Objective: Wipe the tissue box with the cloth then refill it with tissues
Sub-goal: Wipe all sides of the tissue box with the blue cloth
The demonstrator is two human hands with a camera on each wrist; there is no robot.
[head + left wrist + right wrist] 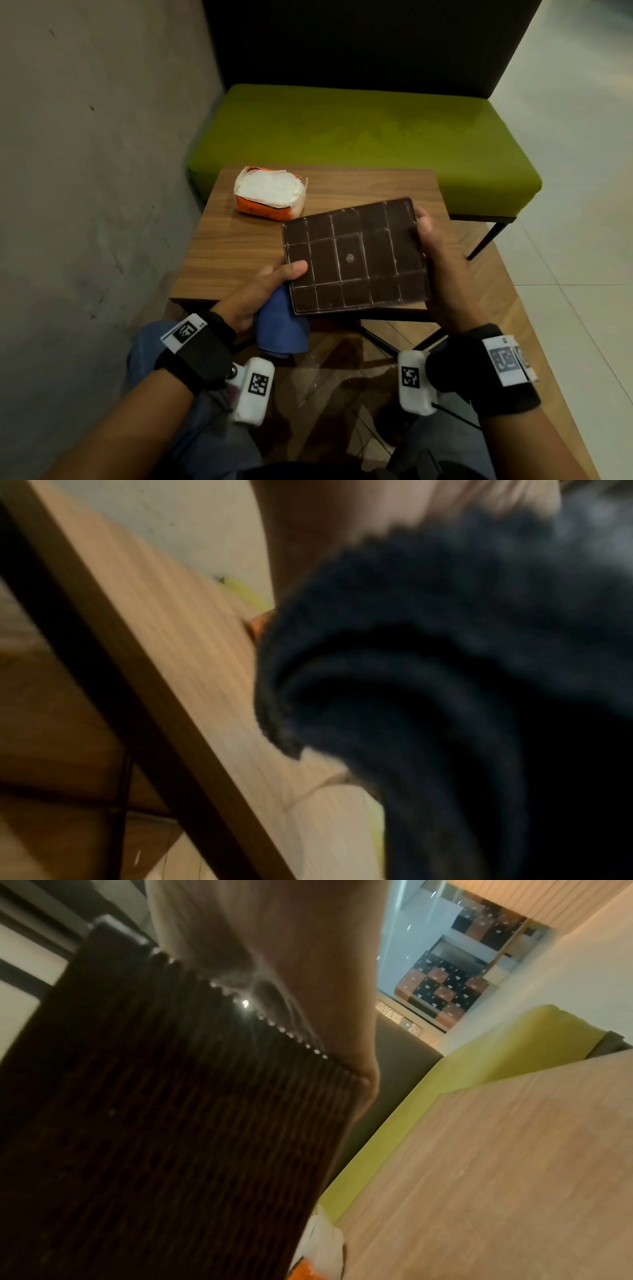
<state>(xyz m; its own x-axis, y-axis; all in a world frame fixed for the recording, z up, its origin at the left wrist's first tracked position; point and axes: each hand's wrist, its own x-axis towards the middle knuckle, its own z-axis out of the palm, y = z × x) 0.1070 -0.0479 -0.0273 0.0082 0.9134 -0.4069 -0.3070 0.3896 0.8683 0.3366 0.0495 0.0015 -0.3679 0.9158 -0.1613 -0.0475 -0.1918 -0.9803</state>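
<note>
A dark brown tissue box (356, 255), flat face with a grid of pale lines turned up, is held above the wooden table's near edge. My left hand (270, 287) grips its left edge, thumb on top, with a blue cloth (282, 325) bunched in the palm. The cloth (445, 683) fills most of the left wrist view. My right hand (435, 246) grips the box's right edge, thumb at the far corner. The box's ribbed side (171, 1123) shows in the right wrist view. An opened orange pack of white tissues (270, 193) lies at the table's far left.
The small wooden table (233, 246) stands against a grey wall (96, 154) on the left. A green bench seat (359, 137) with a dark backrest sits behind it. Pale tiled floor (582, 205) lies to the right. My knees are under the table's near edge.
</note>
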